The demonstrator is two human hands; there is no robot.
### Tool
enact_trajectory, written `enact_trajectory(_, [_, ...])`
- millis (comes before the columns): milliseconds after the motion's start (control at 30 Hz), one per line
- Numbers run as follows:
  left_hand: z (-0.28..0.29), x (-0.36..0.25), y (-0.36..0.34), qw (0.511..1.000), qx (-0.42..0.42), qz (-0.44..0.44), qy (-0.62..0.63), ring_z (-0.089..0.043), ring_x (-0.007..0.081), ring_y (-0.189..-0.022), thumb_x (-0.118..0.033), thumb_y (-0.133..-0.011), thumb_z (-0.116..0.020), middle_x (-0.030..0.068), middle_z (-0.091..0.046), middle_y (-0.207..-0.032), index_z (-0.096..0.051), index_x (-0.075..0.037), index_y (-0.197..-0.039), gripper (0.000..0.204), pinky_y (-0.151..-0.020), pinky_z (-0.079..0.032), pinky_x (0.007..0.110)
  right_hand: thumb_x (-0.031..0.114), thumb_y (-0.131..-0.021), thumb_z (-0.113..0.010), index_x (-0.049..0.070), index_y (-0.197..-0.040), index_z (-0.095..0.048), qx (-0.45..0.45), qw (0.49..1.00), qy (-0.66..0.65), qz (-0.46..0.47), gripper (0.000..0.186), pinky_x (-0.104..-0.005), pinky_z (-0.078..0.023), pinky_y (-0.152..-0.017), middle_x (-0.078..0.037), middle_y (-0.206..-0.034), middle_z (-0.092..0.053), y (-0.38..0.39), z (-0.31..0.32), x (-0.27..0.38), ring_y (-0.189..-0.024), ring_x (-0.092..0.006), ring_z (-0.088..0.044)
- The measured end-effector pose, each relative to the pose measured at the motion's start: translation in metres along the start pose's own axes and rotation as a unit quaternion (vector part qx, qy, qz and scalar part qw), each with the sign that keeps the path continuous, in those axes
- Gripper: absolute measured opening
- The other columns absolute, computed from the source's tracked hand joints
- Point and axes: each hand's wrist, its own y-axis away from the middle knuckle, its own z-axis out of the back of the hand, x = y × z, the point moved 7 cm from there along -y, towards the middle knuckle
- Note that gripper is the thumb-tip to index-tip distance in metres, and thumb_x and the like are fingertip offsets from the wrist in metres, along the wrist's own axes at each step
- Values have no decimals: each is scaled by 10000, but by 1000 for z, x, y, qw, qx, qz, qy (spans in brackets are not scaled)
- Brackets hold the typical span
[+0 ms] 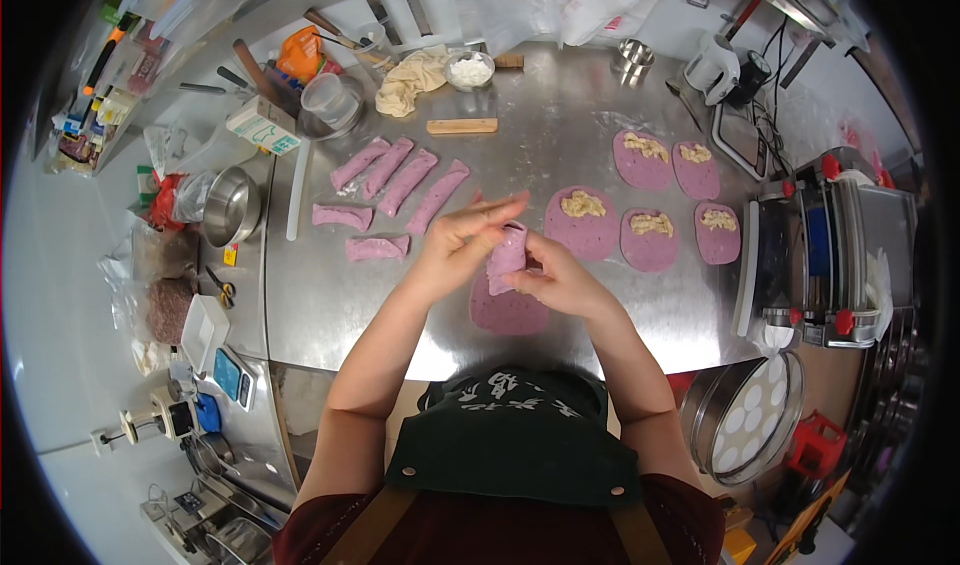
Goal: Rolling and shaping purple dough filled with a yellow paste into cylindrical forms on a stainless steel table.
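Nearest me on the steel table point(640, 325) lies a flat purple dough sheet point(508, 317). Above it, my right hand point(558, 277) grips a purple dough roll point(507, 255) between thumb and fingers; my left hand point(462, 243) stretches across its far end, whether pinching I can't tell. I seem to be closing that end, which calls for gentle, even pressure. Farther off, filled dough pieces point(650, 247) lie right, finished rolls point(408, 182) left.
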Motion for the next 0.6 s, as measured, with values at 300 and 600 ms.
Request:
enact_trajectory(300, [-6,-14,-11,993,112,-6,-33,-622,211,-1062,-57,-838,-633,74,-683,-1086,-685,-89,-1095,264,-1118,-219,517,-22,-808,-633,-6,-1172,-523,-4,1000,-1,25,380,-317,-477,-841,-83,-1003,-604,0,-2,0,-944,-160,-591])
enact_trajectory(600, [-7,-3,-2,999,33,-13,-18,-609,218,-1103,-179,-867,-645,91,-682,-1103,-681,-99,-1132,279,-1093,-273,491,-16,-820,-632,-18,-1110,-528,-4,1000,7,5,308,-313,-485,-813,-74,-969,-590,1,-6,-10,-925,-143,-584])
